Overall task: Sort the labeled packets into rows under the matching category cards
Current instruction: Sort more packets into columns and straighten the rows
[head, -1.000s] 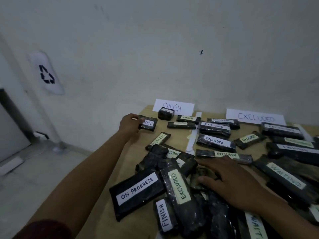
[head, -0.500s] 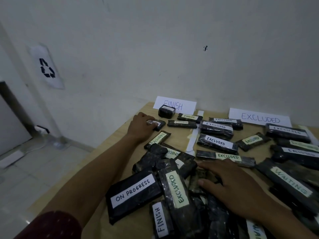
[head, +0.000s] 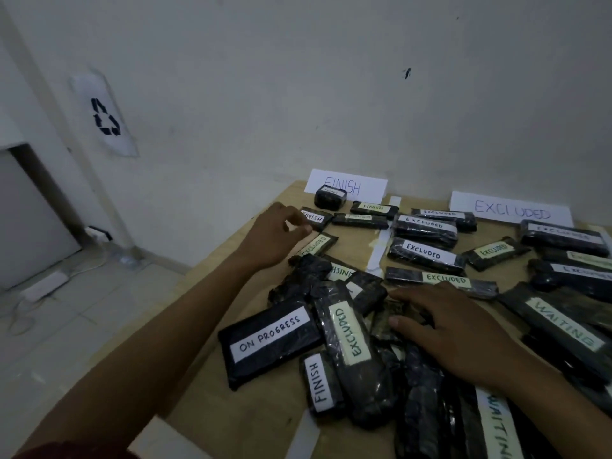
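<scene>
A white FINISH card and a white EXCLUDED card lean on the wall at the back of the wooden table. Black packets labelled FINISH lie under the first card, EXCLUDED ones under the second. My left hand hovers with loosely curled fingers just left of a FINISH packet that lies flat on the table; the fingertips are at its left end and hold nothing. My right hand rests flat with spread fingers on the mixed pile of packets near me.
In the pile, an ON PROGRESS packet, an EXCLUDED packet and a FINISH packet lie uppermost. WAITING packets lie at the right. A white tape strip divides the two rows. The table's left edge drops to tiled floor.
My left hand carried the small FINISH packet from the table's left edge rightward, laid it in the FINISH row and loosened its grip. My right hand stayed on the pile.
</scene>
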`<state>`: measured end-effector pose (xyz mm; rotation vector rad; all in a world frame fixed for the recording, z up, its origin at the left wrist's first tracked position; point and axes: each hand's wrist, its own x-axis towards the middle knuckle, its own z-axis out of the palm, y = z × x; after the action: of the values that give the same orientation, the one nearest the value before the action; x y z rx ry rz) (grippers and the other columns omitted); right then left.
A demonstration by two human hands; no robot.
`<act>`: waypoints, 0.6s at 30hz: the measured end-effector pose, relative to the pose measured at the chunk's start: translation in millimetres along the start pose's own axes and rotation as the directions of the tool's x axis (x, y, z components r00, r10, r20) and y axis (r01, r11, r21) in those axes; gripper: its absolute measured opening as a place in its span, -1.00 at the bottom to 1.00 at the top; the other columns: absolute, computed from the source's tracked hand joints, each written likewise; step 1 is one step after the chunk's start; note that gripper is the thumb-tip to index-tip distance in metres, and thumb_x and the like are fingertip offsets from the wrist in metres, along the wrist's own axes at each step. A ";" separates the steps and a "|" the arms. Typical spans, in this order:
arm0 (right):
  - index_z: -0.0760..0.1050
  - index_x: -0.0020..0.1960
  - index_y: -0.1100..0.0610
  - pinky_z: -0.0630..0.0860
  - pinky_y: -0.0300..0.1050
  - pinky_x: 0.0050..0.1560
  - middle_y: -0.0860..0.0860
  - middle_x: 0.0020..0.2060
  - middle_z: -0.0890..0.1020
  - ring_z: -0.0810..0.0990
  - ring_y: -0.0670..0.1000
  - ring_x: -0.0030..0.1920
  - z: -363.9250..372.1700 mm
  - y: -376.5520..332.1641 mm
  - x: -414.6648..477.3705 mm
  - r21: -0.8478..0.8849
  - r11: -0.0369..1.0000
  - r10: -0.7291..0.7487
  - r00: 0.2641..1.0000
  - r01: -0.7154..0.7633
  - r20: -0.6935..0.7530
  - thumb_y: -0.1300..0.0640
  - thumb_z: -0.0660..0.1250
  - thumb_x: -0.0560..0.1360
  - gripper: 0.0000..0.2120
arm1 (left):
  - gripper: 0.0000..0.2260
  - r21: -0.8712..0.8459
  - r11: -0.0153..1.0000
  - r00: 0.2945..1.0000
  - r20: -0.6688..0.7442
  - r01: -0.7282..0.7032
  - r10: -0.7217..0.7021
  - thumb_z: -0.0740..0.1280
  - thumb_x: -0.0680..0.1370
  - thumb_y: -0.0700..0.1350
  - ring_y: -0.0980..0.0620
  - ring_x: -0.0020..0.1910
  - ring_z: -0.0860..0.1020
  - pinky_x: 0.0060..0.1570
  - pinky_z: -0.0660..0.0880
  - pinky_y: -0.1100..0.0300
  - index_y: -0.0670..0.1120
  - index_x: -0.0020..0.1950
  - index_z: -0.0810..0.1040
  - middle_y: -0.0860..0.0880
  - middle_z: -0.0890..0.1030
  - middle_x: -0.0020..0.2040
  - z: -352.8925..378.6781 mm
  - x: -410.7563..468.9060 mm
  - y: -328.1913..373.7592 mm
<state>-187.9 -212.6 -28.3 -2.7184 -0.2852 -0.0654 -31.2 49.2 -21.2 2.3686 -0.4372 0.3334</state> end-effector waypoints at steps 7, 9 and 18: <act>0.41 0.32 -0.17 0.36 -0.11 0.06 -0.18 0.15 0.48 0.31 -0.16 0.10 1.1 -4.6 -3.4 0.016 1.000 0.008 1.000 -0.008 -0.026 -0.24 0.20 0.50 -0.58 | -0.71 0.092 0.996 0.961 0.275 -0.002 -0.023 0.41 0.43 0.16 0.19 -0.07 0.48 -0.09 0.46 0.23 0.12 0.09 0.50 0.13 0.50 -0.02 -40.1 -118.0 24.2; 0.42 0.31 -0.17 0.37 -0.11 0.07 -0.21 0.06 0.44 0.32 -0.14 0.10 0.6 -5.8 -3.8 0.015 1.000 0.009 1.000 -0.009 -0.016 -0.24 0.20 0.50 -0.59 | -0.55 0.129 0.992 0.937 0.347 -0.002 -0.044 0.41 0.36 0.21 0.26 -0.01 0.45 -0.10 0.42 0.37 0.17 0.21 0.43 0.18 0.44 0.05 -47.1 -136.0 21.2; 0.45 0.27 -0.17 0.38 -0.10 0.07 -0.24 0.03 0.43 0.37 -0.12 0.12 0.6 -2.5 -2.5 0.028 1.000 -0.004 0.999 0.005 -0.038 -0.25 0.21 0.49 -0.61 | -0.54 -0.345 0.930 0.980 0.189 0.127 -0.063 0.55 0.34 -0.23 0.08 0.01 0.63 -0.09 0.61 0.17 0.07 0.16 0.54 0.03 0.64 0.03 -54.3 -132.0 21.5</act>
<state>-190.9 -210.7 -28.1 -2.6851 -0.2792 -0.1129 -166.3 99.8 -15.6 2.0593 -0.4224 -0.0043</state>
